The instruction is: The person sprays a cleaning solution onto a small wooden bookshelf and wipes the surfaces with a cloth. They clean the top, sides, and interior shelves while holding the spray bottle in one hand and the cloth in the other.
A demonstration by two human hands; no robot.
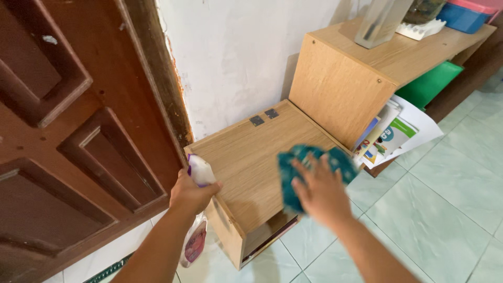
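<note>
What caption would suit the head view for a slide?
Right hand presses a teal cloth on a low wooden shelf; left hand holds a spray bottle.

The cloth (309, 175) is lying on the low cabinet (251, 157), under the right hand (320, 191). The spray bottle (198, 209) is hanging left of it, in the left hand (189, 194), beside the door (78, 131).

Teal cloth (304, 170) with a darker mottled pattern, spread on the light oak-grain shelf (251, 162). White spray bottle (198, 209) with a purple cap and pink label. Dark reddish-brown panelled door (68, 131), white wall (236, 52), pale green tiled floor (445, 209). Green folder (432, 84), blue box (463, 17).
</note>
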